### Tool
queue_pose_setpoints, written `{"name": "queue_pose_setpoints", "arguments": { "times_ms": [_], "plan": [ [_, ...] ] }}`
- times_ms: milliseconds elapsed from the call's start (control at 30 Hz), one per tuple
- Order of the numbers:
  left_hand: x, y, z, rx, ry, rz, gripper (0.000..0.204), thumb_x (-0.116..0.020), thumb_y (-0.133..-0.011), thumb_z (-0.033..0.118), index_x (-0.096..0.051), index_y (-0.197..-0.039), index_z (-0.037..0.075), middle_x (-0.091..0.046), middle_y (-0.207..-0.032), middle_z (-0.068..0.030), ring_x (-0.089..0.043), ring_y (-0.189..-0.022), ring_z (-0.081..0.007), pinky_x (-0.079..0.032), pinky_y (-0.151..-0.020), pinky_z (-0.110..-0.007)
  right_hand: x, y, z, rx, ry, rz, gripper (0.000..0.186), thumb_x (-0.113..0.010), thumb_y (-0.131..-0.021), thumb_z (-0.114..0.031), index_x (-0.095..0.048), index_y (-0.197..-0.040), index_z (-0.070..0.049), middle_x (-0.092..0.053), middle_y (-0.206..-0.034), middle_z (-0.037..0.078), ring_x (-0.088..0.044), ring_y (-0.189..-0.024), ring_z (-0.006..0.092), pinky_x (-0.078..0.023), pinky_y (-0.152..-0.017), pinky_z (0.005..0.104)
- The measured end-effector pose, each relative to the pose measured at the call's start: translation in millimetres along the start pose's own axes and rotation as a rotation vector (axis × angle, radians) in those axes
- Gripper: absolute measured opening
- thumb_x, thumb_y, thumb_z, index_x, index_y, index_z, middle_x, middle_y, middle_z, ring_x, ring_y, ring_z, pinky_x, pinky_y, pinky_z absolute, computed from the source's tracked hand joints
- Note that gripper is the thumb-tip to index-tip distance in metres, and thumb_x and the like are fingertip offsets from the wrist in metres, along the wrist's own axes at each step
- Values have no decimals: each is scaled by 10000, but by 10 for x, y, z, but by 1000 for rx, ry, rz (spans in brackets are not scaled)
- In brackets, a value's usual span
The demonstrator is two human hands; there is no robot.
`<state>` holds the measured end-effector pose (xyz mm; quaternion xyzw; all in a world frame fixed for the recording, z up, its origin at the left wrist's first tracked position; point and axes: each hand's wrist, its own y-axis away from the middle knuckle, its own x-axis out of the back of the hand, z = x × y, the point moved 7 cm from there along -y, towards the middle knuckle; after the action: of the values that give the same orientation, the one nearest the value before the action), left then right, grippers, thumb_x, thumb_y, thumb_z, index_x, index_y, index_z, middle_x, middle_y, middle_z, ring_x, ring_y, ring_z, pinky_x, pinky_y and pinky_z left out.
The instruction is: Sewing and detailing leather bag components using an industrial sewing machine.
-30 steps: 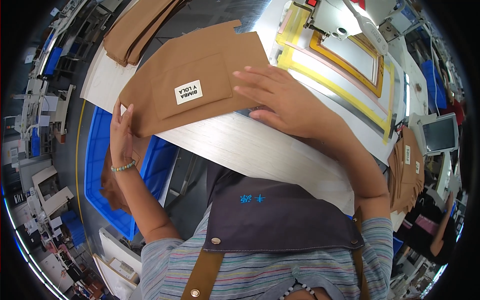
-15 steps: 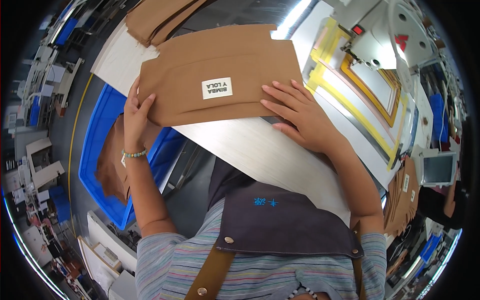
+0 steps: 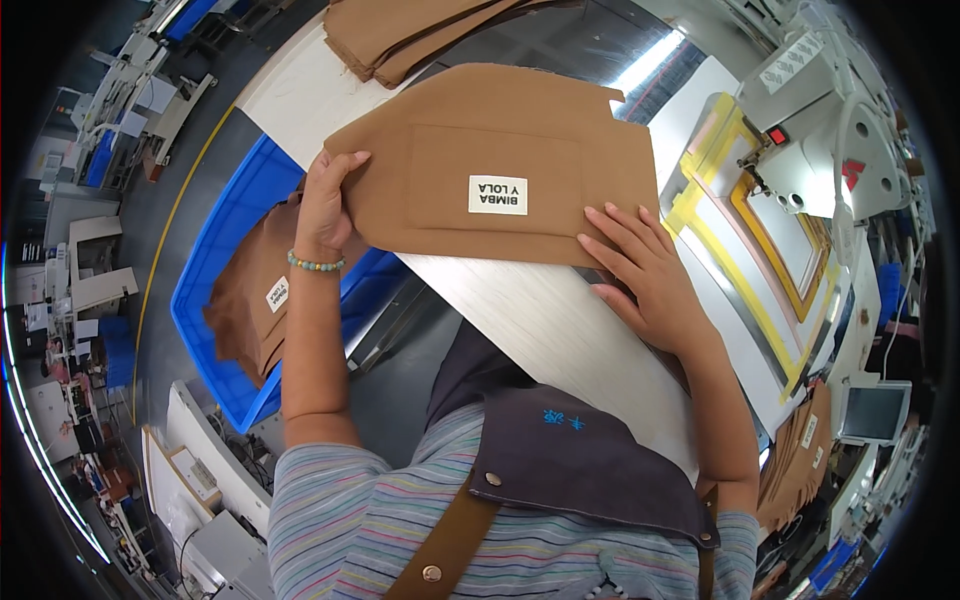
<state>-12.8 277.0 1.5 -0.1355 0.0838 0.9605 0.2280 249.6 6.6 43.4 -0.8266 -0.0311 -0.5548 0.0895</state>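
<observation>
Brown fabric panel [image 3: 500, 160] with a white label is lying on the white table [image 3: 540, 310]; left hand [image 3: 325, 205] is pinching its left edge, right hand [image 3: 645, 275] is pressing flat, fingers spread, on its near edge. Looks like positioning; next needs aligning toward the yellow frame [image 3: 765, 240] beyond. Blue bin [image 3: 215, 260] is sitting left.

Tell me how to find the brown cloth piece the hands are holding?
Look at the white worktable. The flat brown fabric panel lies across its edge, between left hand and right hand. Unlike the other stacked brown pieces, it shows a white rectangular label.
</observation>
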Motion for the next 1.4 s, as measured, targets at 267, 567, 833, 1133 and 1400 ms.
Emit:
{"name": "queue_pose_setpoints", "arguments": {
  "times_ms": [267, 567, 833, 1133, 1400],
  "plan": [
    [59, -3, -91, -21, 97, 19, 279, -629, -946, 73, -621, -1217, 8, -707, -1172, -87, -688, -1051, -166, -571, -936, -315, -2, 9, 10, -7, 8, -4, 530, -678, -961, -266, -584, -1465, -134, -468, -1612, 57, -366, -1529, 278, -212, -1294, 506],
    [149, -38, -142, -58, 82, 19, 297, -624, -958, 86, -618, -1243, 3, -699, -1183, -101, -689, -1066, -188, -574, -948, -326, 6, 5, 1, -4, 9, -6, 530, -672, -966, -269, -576, -1471, -136, -461, -1618, 53, -362, -1533, 270, -208, -1296, 510],
    [115, 21, -108, -40, 71, -2, 294, -644, -958, 91, -630, -1237, -1, -712, -1179, -93, -695, -1068, -181, -571, -954, -324, -16, 19, 12, 3, 19, 8, 519, -662, -981, -281, -575, -1474, -145, -469, -1614, 47, -369, -1528, 261, -209, -1296, 507],
    [138, 8, -125, -29, 87, 14, 332, -661, -953, 75, -612, -1276, 12, -713, -1187, -96, -692, -1063, -171, -566, -945, -310, -5, 9, 7, -11, -7, 10, 518, -677, -970, -264, -585, -1465, -143, -474, -1611, 42, -373, -1526, 264, -207, -1299, 499],
    [-49, 9, -24, -108, -246, 109, 353, -618, -1007, 44, -560, -1350, -21, -706, -1255, -117, -688, -1123, -160, -550, -977, -302, 114, 54, 36, 30, -45, 179, 373, -703, -944, -187, -685, -1301, -82, -559, -1522, 78, -436, -1480, 289, -240, -1281, 530]
  ]
}}
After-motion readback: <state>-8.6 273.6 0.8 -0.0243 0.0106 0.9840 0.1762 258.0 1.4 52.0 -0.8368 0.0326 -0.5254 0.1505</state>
